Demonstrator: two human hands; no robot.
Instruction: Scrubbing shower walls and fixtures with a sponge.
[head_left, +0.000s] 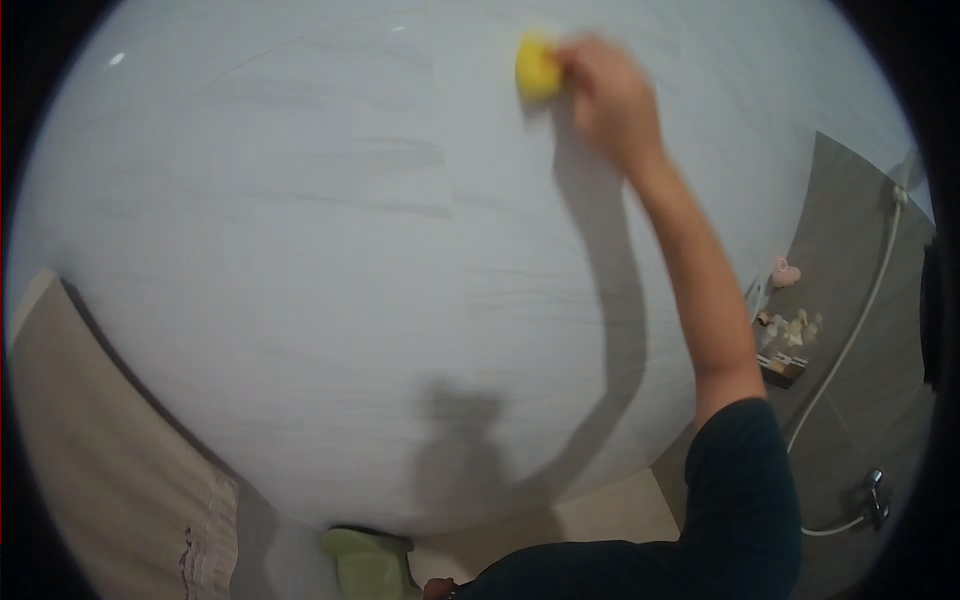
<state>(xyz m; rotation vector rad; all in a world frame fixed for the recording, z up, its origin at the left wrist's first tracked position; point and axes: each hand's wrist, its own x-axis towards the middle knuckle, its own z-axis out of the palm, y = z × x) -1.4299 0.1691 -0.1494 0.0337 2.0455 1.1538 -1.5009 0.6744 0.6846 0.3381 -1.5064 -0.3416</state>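
Note:
My right hand (619, 97) is raised high against a pale, faintly veined wall (337, 247). Its fingers grip a yellow sponge (537, 67) at the sponge's right side; both are blurred. The sponge is at the wall surface, though the blur hides exactly how much of it touches. My bare forearm and dark sleeve reach up from the lower right, and their shadow falls on the wall. At the bottom edge a small patch of skin (440, 589) shows beside the dark shirt. It may be part of my left hand, but too little is visible to tell.
A green plastic object (367, 562) stands below the wall. At the left hangs a beige curtain (112, 435). On the right, a grey wall (840, 300) carries a pale shower hose (862, 315), a chrome mixer tap (876, 499), a pink item (785, 273) and a small shelf (782, 371).

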